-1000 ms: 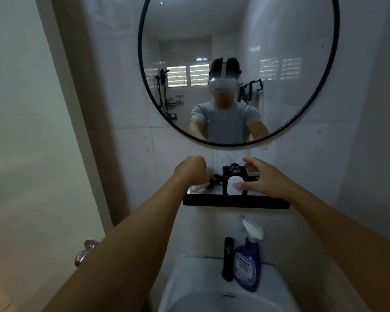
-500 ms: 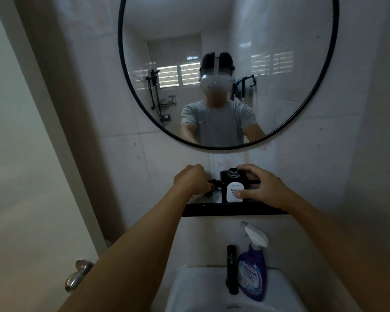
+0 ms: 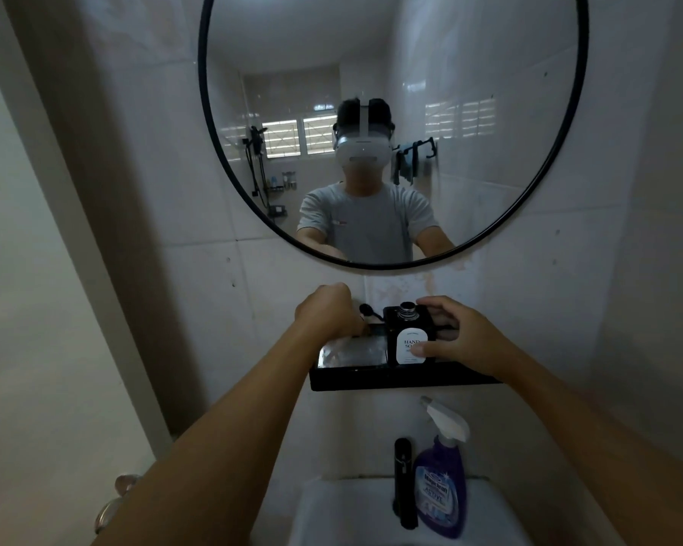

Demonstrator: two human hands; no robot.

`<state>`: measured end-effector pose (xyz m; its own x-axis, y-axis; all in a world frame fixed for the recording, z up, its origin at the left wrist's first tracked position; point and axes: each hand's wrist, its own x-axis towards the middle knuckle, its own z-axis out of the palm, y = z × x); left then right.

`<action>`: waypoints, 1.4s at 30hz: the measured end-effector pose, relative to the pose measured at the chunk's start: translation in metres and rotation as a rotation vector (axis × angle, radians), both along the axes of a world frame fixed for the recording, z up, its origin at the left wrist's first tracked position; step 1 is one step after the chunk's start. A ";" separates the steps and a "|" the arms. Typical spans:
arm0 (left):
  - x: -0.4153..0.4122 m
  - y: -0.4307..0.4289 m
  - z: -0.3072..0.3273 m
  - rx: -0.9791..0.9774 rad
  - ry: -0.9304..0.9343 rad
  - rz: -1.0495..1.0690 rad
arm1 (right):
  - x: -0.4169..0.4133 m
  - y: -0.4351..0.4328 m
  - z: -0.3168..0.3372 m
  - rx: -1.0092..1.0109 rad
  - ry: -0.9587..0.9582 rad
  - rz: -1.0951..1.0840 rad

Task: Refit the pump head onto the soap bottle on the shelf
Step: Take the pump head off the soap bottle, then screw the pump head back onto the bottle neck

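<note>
A square black soap bottle (image 3: 407, 329) with a white "HAND SOAP" label stands on the black wall shelf (image 3: 391, 379). Its silver threaded neck is bare and uncapped. My right hand (image 3: 456, 334) grips the bottle from the right, thumb on the label and fingers around the back. To the left, my left hand (image 3: 328, 311) is closed around the black pump head (image 3: 368, 311); only the nozzle tip and a bit of the stem stick out toward the bottle. The rest of the pump is hidden in my fist.
A round black-framed mirror (image 3: 202, 112) hangs just above the shelf and reflects a person wearing a headset. Below are a white sink (image 3: 324, 510), a black tap (image 3: 405, 482) and a purple spray bottle (image 3: 442, 474). A door handle (image 3: 113, 502) sits at lower left.
My right hand has closed fully around the bottle. My left hand has lifted slightly with the pump head, whose nozzle now shows beside the bottle. The camera has tilted and drawn closer.
</note>
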<state>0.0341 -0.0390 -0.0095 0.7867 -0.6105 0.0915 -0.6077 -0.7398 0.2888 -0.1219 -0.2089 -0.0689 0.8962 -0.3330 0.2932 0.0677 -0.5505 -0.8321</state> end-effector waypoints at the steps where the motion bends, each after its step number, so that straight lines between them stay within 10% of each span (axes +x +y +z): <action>1: 0.000 0.004 0.006 -0.020 -0.004 -0.001 | 0.000 0.000 0.000 0.002 0.000 0.004; 22: -0.043 -0.008 0.042 -0.941 0.057 -0.293 | 0.004 -0.002 0.000 0.033 -0.009 0.031; 42: -0.042 -0.020 0.005 -0.888 0.046 -0.329 | 0.004 -0.002 -0.002 0.015 -0.029 0.038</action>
<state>-0.0082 -0.0593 -0.0042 0.6020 -0.5243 0.6022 -0.7208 -0.0322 0.6924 -0.1175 -0.2108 -0.0711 0.8995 -0.3039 0.3140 0.1119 -0.5344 -0.8378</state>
